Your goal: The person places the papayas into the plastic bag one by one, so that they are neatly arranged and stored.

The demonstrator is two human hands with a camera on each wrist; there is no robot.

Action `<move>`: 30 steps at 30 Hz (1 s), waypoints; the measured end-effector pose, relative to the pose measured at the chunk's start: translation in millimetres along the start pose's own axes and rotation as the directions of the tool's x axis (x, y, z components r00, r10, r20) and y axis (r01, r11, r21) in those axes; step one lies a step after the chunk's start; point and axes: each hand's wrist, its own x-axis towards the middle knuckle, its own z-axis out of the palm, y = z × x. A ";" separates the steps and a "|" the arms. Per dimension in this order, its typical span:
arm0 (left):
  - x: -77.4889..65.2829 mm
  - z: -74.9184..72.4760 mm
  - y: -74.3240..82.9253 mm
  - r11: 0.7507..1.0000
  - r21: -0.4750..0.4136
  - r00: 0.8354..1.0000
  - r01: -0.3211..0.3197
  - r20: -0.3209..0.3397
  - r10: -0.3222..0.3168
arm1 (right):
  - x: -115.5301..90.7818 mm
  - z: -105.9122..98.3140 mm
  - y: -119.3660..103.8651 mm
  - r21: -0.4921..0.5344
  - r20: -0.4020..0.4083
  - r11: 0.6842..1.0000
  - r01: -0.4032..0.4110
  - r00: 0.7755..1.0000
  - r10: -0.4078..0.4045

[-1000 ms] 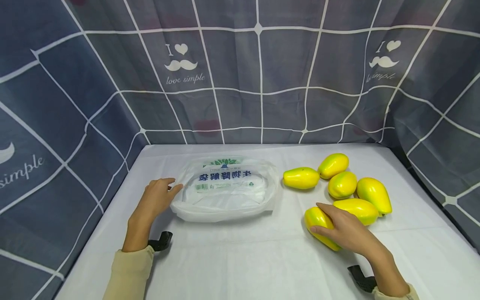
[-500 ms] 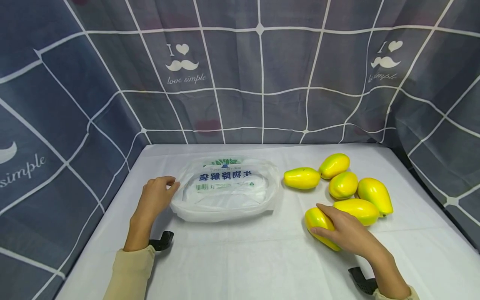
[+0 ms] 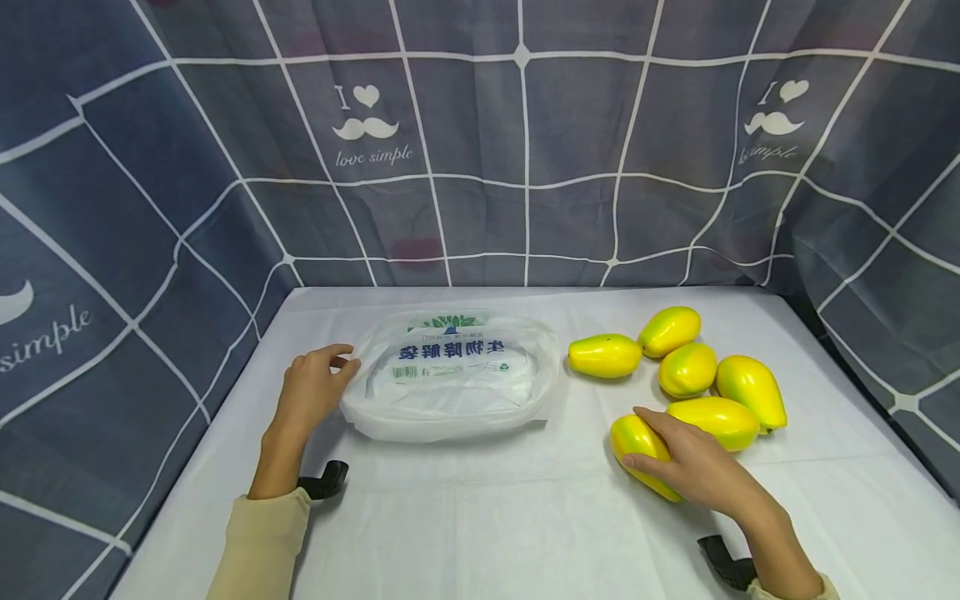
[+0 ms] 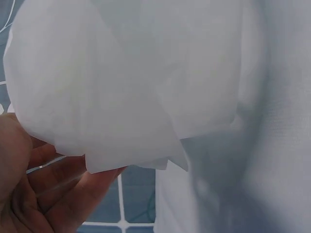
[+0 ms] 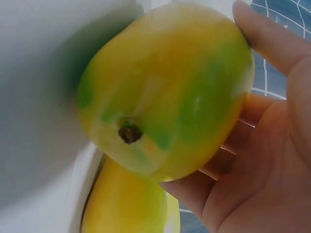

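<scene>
A white plastic bag (image 3: pixel 450 392) with green and blue print lies spread in an oval on the table. At its left rim my left hand (image 3: pixel 311 387) pinches the edge between thumb and fingers; in the left wrist view the bag film (image 4: pixel 121 87) hides part of those fingers (image 4: pixel 73 194). My right hand (image 3: pixel 697 458) grips a yellow papaya (image 3: pixel 637 437) from above, thumb on the near side. In the right wrist view the papaya (image 5: pixel 165 92) shows green patches and a brown stem end, and rests against the white cloth.
Several more yellow papayas (image 3: pixel 686 369) lie behind and beside the right hand; one (image 3: pixel 716 421) lies right next to the held one. A white cloth (image 3: pixel 465 517) covers the table. Dark grid-patterned curtains (image 3: pixel 480 150) stand at the back and sides.
My left thumb and fingers have drawn together on the bag's left rim. The right hand and the papaya have stayed in place.
</scene>
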 end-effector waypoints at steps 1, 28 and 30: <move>0.0 0.1 -0.5 1.000 -0.003 1.000 -0.001 -0.003 0.001 | -0.1 -0.1 -0.1 0.002 0.002 1.000 -0.003 1.000 0.003; 1.7 -0.2 -1.0 0.999 -0.030 0.999 -0.009 -0.039 0.008 | -9.1 3.1 3.0 -0.009 -0.080 0.999 0.046 0.996 -0.047; 1.7 -0.4 -0.6 1.000 -0.030 0.999 -0.009 -0.034 0.007 | -8.9 2.8 1.9 -0.014 -0.093 0.998 0.054 0.994 -0.055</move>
